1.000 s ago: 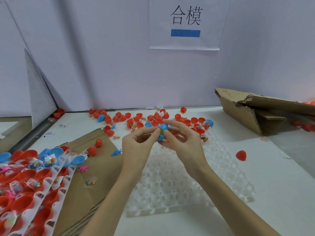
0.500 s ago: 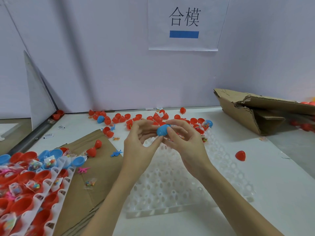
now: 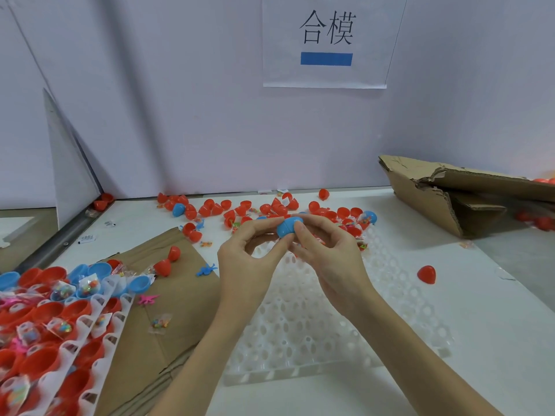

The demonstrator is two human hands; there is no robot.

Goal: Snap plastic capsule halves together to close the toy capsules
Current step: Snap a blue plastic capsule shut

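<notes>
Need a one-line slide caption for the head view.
Both hands, left hand and right hand, pinch a blue capsule above a white tray, red halves scattered behind.

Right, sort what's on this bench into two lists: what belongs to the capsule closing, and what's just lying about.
Part of the job:
- blue capsule, pinched between left hand and right hand
- loose red halves along the back of the bench
- white holed tray under the hands
- filled halves in racks, lower left

Lying about:
- torn cardboard box
- flat cardboard sheet
- paper sign on the wall
</notes>
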